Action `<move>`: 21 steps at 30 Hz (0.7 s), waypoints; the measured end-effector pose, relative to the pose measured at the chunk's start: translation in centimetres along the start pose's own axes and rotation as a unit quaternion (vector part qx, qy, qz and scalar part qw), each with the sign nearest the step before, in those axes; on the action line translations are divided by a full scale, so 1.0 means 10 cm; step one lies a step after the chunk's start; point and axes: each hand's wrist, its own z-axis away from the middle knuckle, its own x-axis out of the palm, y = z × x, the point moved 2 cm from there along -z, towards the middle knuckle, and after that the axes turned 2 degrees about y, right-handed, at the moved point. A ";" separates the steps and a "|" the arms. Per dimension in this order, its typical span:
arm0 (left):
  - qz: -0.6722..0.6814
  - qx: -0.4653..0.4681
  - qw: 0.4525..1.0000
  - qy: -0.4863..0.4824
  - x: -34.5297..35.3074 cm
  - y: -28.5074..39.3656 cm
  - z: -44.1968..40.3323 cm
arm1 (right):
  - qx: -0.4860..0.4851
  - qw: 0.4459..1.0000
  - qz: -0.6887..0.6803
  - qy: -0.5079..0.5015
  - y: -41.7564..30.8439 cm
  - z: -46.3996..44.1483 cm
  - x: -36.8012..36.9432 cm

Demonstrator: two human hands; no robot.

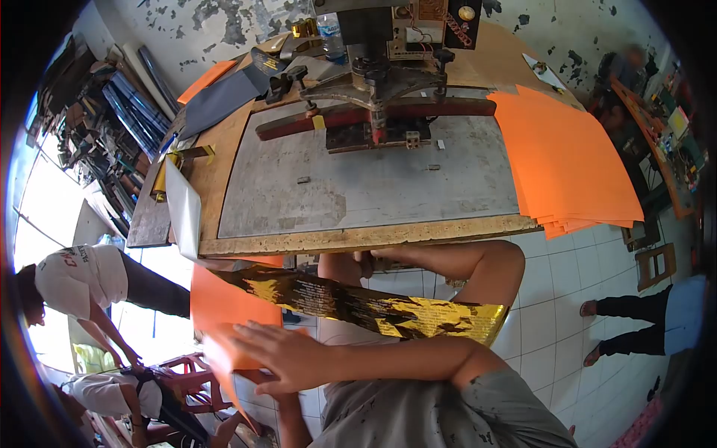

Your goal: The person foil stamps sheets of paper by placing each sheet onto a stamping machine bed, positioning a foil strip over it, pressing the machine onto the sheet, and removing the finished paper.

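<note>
Far left, two people in pale shirts (pixel 84 280) beside the table. On the wooden table's (pixel 291 243) left side, a gold foil roll (pixel 161 179); just right of it, a whitish sheet (pixel 184 209) hangs over the edge.

Lower left, the held orange sheet (pixel 216 347) is in front of the person, at the hands: plain bright orange, matte, bent into a curve, lower part narrowing to a curled edge, outline motion-blurred. More flat orange material (pixel 231 295) shows behind it, below the table edge.

Right hand (pixel 280 358) is open, fingers extended and slightly apart, over the right side of the held sheet; can't tell how firmly it touches. Left hand (pixel 263 378) is mostly hidden under the right, near the same sheet; grip can't be told.

Foil strip (pixel 358 306) runs across above the right forearm, shiny gold at the right end, dark and patchy along the middle, with rows of small text-like marks.

Centre, press head (pixel 373 97) over a scuffed grey plate (pixel 373 187). Right on the table, fanned orange sheets (pixel 571 164), edges uneven. Far right, a standing person (pixel 635 325), partly cropped.
</note>
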 end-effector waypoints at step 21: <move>0.228 -0.048 0.950 -0.207 0.34 0.74 -1.75 | 0.174 0.840 -0.292 0.422 -0.15 1.07 -3.04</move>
